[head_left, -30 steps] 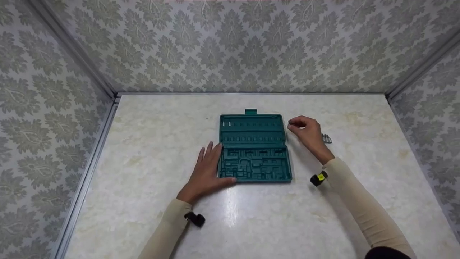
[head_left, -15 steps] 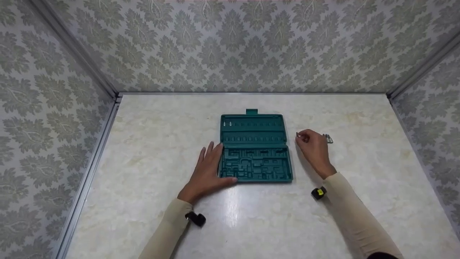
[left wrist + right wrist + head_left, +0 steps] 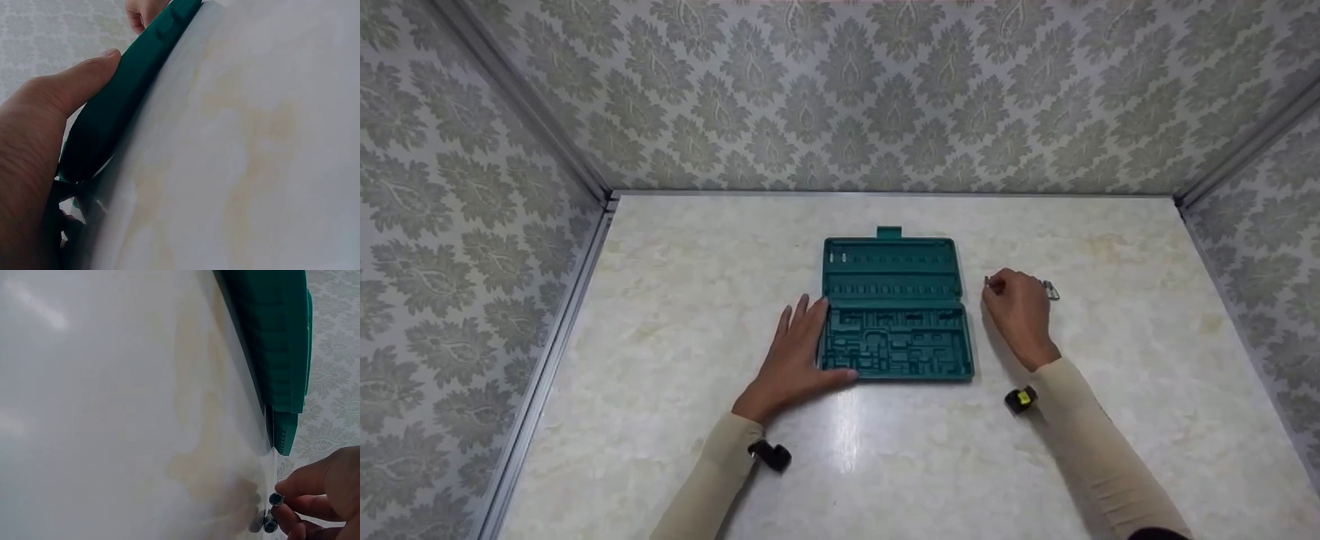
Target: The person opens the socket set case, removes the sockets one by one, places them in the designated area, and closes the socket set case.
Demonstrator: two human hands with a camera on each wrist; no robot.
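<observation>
An open green plastic socket case (image 3: 893, 307) lies on the table with its moulded slots facing up. My left hand (image 3: 791, 360) rests against its near left corner, fingers spread along the side and thumb (image 3: 93, 76) on the front rim. To the right of the case, my right hand (image 3: 1020, 315) pinches a small metal socket (image 3: 275, 499) between thumb and fingertips. Just below that, the right wrist view shows a second socket (image 3: 270, 525); whether the fingers touch it is unclear. Several small metal pieces (image 3: 1051, 290) lie behind the right hand, partly hidden by it.
Two small shiny pieces (image 3: 838, 257) sit in the upper left slots of the lid. A latch tab (image 3: 889, 232) sticks out from the lid's far edge. The pale marbled table (image 3: 697, 262) is bounded by patterned walls (image 3: 847, 97) at the back and sides.
My right hand has drawn away from the lid's right side, moving right and a little nearer, still pinching a small piece. My left hand has stayed on the case.
</observation>
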